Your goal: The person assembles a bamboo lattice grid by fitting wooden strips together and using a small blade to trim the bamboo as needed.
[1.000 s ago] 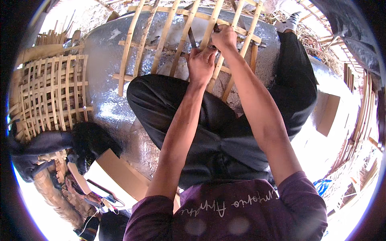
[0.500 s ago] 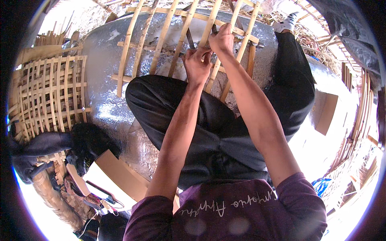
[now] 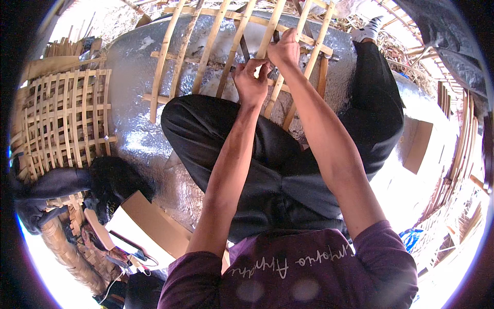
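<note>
In front of my folded legs lies an open lattice [image 3: 206, 44] of pale bamboo strips, with long slats crossed by thinner ones. My left hand [image 3: 250, 85] is at one of the middle slats, its thumb and forefinger curved together in a pinch. What is between those fingertips is too small to make out. Just right of it and a little farther away, my right hand [image 3: 284, 52] is closed around a bamboo slat [image 3: 269, 33] near a crossing. Its fingertips are hidden behind the back of the hand. Darker strips show among the pale ones.
A shiny silver sheet [image 3: 135, 103] covers the floor. On the left stands a woven bamboo panel [image 3: 67, 118], with dark cloth [image 3: 56, 183] below it. An open cardboard box [image 3: 154, 221] sits at lower left, beside cables. Another cardboard piece [image 3: 418, 147] lies at right.
My left hand has shifted slightly left, and a gap now shows between its thumb and forefinger. The right hand stays nearly in place; the lattice has moved only a little.
</note>
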Motion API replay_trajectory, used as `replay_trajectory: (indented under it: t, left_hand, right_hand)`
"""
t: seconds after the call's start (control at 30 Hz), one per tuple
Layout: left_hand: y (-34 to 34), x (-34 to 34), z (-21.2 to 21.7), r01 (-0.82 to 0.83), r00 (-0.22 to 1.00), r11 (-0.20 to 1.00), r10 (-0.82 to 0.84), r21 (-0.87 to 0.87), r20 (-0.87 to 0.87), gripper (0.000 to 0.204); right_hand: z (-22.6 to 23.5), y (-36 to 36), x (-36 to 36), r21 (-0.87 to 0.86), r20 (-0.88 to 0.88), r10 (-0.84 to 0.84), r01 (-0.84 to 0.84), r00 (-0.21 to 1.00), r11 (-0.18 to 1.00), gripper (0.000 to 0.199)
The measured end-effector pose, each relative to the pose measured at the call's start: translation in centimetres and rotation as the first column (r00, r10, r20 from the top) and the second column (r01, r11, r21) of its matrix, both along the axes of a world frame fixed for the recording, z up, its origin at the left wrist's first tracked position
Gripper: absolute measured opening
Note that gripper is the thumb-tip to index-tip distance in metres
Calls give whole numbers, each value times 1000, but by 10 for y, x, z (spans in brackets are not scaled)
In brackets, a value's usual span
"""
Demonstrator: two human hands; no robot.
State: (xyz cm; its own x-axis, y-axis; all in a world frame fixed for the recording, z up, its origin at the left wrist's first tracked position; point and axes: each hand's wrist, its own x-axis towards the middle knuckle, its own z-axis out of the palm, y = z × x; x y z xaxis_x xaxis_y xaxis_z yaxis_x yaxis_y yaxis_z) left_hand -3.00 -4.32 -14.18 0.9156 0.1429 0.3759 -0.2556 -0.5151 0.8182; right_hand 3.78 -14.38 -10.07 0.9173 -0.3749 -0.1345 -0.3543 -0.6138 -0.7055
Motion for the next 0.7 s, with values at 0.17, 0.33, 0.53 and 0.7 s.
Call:
replay_trajectory:
  t: [0.17,0.33,0.53,0.7]
  left_hand:
    - [3,2,-3,-44,999,962,41,-269,-16,12]
    - [1,1,11,-77,997,922,80,-379,-6,10]
    - [2,2,14,-82,996,914,93,-397,10,12]
    - [6,5,1,-68,997,842,72,-535,-14,12]
  right_hand:
    - [-1,4,6,7,-82,-42,43,996,999,56]
    - [-5,4,5,-27,-46,-38,37,998,999,59]
    - [3,4,3,-24,-99,-10,7,995,1000,61]
    - [3,2,3,-34,-71,15,-17,997,999,59]
